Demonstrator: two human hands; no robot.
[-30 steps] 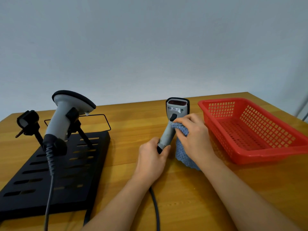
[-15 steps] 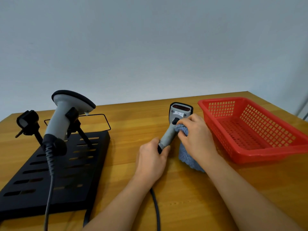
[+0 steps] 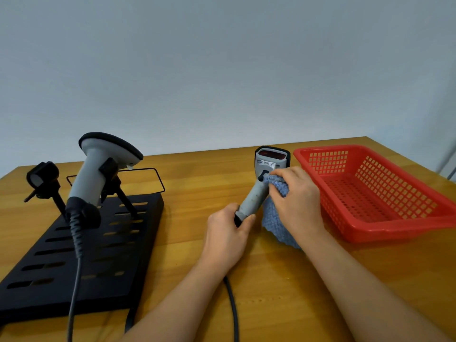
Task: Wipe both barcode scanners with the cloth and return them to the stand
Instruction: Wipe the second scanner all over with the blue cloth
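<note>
Right hand point(image 3: 297, 198) closed on the blue knitted cloth point(image 3: 277, 213), pressing it to the upper handle of the grey corded barcode scanner with black-rimmed head point(image 3: 261, 186), just under the trigger; over the last second it slid up from mid-handle toward the head, and the scanner tipped a bit more to the right. Left hand point(image 3: 227, 233) stays gripping the handle's base, cable end down near the wooden surface point(image 3: 197, 193), head up, window facing the camera. So wiping of this scanner is mid-stroke, likely head left to do. Second grey scanner with black-capped head point(image 3: 96, 174) sits clipped in one holder on the black slotted stand point(image 3: 81, 255), unchanged; can't tell if wiped. Other holder point(image 3: 42, 178) empty, waiting for the held one. Red plastic mesh basket point(image 3: 370, 193) just right of the right hand, empty, not touched
</note>
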